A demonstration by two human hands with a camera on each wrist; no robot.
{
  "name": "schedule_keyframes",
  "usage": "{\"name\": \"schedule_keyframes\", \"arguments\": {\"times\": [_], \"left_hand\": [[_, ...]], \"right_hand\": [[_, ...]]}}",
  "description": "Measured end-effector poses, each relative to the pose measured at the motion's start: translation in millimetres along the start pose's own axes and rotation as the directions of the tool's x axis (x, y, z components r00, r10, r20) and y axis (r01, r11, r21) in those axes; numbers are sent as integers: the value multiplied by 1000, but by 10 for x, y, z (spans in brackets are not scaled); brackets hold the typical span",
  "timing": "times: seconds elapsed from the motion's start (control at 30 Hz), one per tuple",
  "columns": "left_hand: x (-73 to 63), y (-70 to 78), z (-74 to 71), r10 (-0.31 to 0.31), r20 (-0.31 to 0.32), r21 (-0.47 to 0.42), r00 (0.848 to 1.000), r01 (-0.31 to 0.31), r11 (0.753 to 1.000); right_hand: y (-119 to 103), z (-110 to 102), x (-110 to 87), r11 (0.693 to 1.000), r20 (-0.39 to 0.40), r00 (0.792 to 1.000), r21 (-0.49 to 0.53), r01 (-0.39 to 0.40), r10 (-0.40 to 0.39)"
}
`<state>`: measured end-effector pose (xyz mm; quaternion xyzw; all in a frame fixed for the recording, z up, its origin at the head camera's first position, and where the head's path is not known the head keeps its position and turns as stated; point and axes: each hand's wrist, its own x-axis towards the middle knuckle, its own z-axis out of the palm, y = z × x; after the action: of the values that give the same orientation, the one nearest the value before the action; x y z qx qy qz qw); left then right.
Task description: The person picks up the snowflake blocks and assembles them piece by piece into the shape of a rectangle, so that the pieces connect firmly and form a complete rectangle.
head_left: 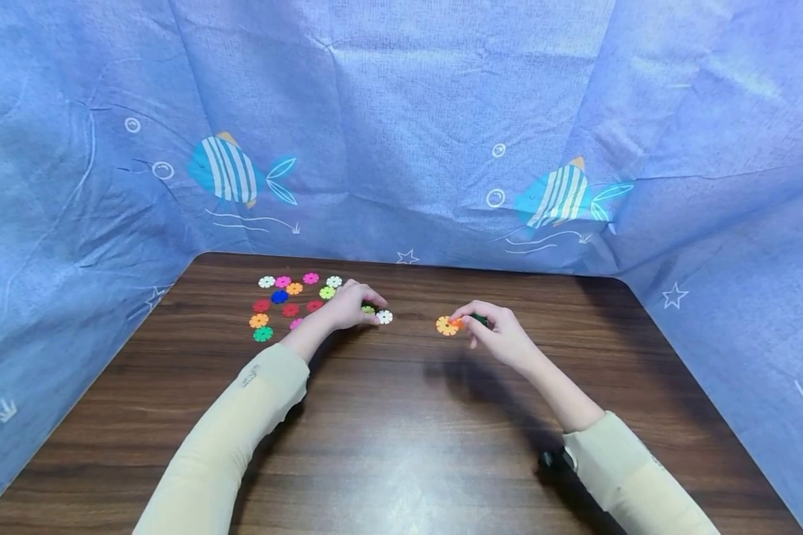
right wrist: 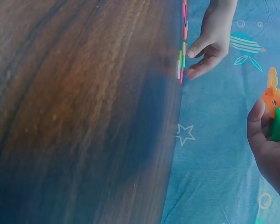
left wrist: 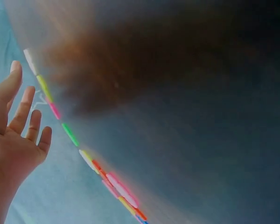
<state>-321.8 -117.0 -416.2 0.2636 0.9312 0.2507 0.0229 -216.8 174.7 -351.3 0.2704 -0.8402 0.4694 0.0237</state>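
Note:
My right hand pinches a small cluster of joined notched plastic discs above the table. A light orange disc sticks out past the fingertips, with a brighter orange disc and a green disc joined behind it. To the left, my left hand hovers over the loose discs, its fingers apart and holding nothing in the left wrist view. Nearest its fingertips lie a white disc and a yellow-green disc, the latter partly hidden. Whether a finger touches either one, I cannot tell.
Several loose discs in many colours, among them a blue disc and a green one, lie at the back left of the brown wooden table. A blue fish-print cloth hangs around the table's back and sides.

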Motion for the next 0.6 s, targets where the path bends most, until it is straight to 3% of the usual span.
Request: {"name": "schedule_keyframes", "arguments": {"times": [0.23, 0.37, 0.6], "left_hand": [[57, -43, 41, -2, 33, 106, 999, -2, 994], [69, -35, 55, 8, 36, 108, 999, -12, 994], [78, -23, 70, 10, 36, 71, 999, -12, 997]], "right_hand": [[297, 43, 44, 998, -8, 998, 24, -65, 65], [318, 59, 43, 996, -28, 997, 47, -77, 78], [227, 71, 34, 1000, -79, 997, 4, -12, 12]]}}
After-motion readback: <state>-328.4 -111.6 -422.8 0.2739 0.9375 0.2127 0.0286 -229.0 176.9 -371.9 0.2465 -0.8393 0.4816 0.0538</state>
